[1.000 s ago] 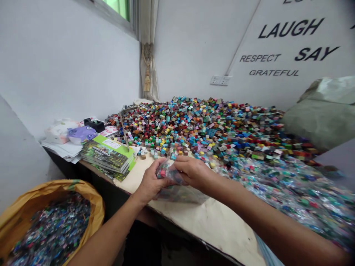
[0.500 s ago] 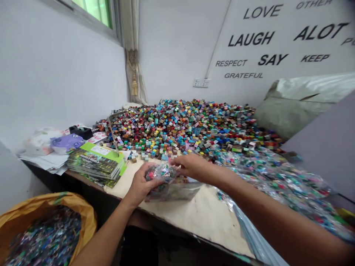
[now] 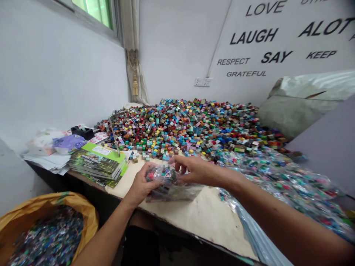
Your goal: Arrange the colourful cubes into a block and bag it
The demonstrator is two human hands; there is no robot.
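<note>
Fingers of the left hand (image 3: 141, 186) are closed round a small clear bag (image 3: 163, 174) of coloured pieces, holding it over the near part of the table (image 3: 213, 220); opposite, the right hand (image 3: 201, 170) is at the bag's right end, fingers bent, index reaching forward; whether they pinch the plastic, I cannot tell! Under that bag sits a larger clear pack (image 3: 181, 193), partly hidden; beyond the hands, a great heap of little coloured blocks (image 3: 177, 127) spreads back towards the wall (image 3: 169, 51); filled bags (image 3: 288, 181) crowd the right side; stacked booklets (image 3: 94, 162) lie to the left; and lower left, a yellow sack (image 3: 90, 214) gapes, shiny coloured contents inside.
</note>
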